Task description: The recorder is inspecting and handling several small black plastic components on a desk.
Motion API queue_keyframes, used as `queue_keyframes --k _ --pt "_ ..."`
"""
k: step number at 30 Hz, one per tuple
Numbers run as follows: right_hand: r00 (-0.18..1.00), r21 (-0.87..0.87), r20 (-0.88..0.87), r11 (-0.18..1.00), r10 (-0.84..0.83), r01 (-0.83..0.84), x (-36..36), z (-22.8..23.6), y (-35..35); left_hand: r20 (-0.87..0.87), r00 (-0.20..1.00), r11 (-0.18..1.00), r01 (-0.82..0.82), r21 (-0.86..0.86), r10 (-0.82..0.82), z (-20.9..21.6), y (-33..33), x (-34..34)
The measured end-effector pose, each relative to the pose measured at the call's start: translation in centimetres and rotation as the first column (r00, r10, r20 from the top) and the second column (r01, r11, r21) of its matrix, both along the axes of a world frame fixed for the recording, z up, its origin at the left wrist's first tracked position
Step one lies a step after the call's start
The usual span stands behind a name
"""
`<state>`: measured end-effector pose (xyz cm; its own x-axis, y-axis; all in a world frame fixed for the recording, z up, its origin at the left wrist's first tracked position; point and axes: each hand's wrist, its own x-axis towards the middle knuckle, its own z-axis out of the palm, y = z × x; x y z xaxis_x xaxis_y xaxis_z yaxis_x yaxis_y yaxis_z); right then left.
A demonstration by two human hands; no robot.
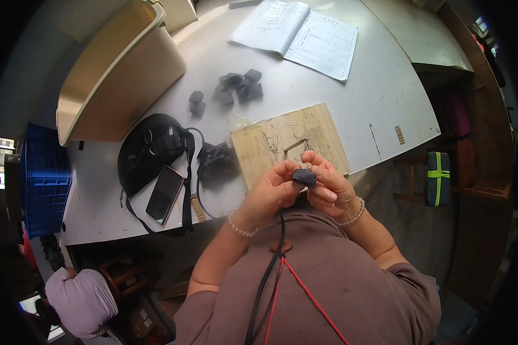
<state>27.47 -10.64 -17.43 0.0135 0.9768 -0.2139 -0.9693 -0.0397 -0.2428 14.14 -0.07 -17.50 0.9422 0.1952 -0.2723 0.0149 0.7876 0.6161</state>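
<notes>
Just past the near edge of a wooden board (256,150), both hands meet on a small black piece with a rounded, faceted outline (304,177). My left hand (275,187) pinches its left side between thumb and fingers. From the other side, my right hand (332,188) grips it with thumb and fingertips. What kind of part it is cannot be made out. A thin upright strip (295,145) stands on the scratched board beyond my fingers. Several similar black pieces (224,99) lie loose farther back, and a darker heap (217,164) sits left of the board.
On the white table (374,103) are an open notebook (322,43), a black bag (149,152) with a strap, and a phone (164,194). A tall beige bin (121,80) and a blue crate (46,181) stand left. Another person's sleeve (80,302) shows lower left.
</notes>
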Motion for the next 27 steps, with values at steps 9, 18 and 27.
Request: queue_keyframes --k 9,18,27 --pt "0.987 0.054 0.157 0.998 0.017 -0.026 -0.1 1.0 0.1 0.258 0.951 0.847 0.273 -0.456 -0.168 0.6 0.6 -1.2" --pt "0.902 0.069 0.41 0.991 -0.133 0.115 0.9 3.9 1.2 0.028 0.994 0.963 -0.097 -0.251 0.107 3.0 0.6 0.4" --pt "0.858 0.163 0.473 0.977 -0.2 0.138 2.1 5.5 2.2 0.108 0.993 0.983 -0.03 -0.179 0.05 5.4 2.2 1.1"
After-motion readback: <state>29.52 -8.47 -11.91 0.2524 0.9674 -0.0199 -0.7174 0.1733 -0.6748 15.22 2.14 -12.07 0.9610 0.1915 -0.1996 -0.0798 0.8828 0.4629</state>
